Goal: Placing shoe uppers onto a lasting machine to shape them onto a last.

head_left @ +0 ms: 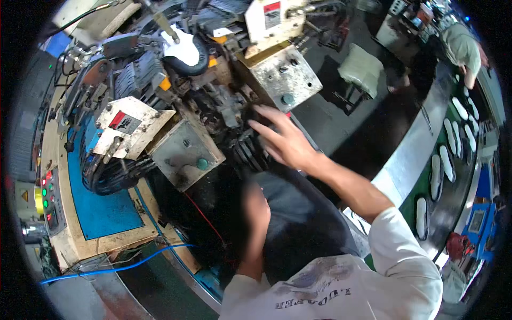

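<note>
My right hand (288, 140) is held up in front of the machine, fingers spread and holding nothing. It is nearest to the front of a metal box with a green button (288, 99). My left hand (258, 207) is low over my dark-clothed lap, smeared, so its fingers cannot be made out. Ahead, a shoe-like piece (184, 52) with a white surface and black edge sits in the machine under a metal rod (166, 25). A second metal box with a green button (201, 164) stands on the left.
A control panel with lit buttons (51, 202) and a blue cable (122, 266) are at left. A padded stool (361, 70) stands beyond the machine. To the right, a green conveyor belt (408, 216) carries several white shoe-shaped pieces (447, 162). Another person (463, 47) is at its far end.
</note>
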### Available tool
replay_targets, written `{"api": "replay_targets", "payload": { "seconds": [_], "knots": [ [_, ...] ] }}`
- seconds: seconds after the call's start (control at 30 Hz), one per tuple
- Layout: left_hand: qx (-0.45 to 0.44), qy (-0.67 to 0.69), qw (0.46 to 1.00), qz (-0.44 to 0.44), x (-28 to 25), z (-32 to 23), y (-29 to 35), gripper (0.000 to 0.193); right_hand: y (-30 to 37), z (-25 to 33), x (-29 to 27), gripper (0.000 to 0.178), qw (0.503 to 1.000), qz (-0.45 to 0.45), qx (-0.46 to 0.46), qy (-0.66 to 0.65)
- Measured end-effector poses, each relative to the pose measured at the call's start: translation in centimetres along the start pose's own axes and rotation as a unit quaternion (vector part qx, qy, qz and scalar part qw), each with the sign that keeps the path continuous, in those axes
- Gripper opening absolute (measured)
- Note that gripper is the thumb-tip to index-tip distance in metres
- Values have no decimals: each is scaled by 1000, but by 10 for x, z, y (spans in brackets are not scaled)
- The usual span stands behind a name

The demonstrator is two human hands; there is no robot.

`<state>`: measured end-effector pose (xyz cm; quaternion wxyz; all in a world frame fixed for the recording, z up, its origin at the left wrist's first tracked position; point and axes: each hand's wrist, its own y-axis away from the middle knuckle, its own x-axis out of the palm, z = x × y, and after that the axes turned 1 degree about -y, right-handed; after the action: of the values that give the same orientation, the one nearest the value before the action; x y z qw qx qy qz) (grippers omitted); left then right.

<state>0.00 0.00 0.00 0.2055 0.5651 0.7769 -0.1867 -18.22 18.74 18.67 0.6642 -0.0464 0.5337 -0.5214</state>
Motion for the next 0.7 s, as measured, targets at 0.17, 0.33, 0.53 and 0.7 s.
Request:
{"api": "replay_targets", "payload": {
  "seconds": [0.17,0.33,0.53,0.7],
  "knots": [
    [75,-17,997,3,-2,3,7,26,374,29,-96,63,891,-4,441,109],
    [88,-58,994,25,-3,33,-3,23,638,117,-282,60,623,7,718,311],
    [0,34,990,139,-13,23,-13,27,781,176,-408,100,533,-27,784,317],
    [-127,129,969,171,-6,-26,7,27,788,92,-439,113,623,19,730,279]
  ]
}}
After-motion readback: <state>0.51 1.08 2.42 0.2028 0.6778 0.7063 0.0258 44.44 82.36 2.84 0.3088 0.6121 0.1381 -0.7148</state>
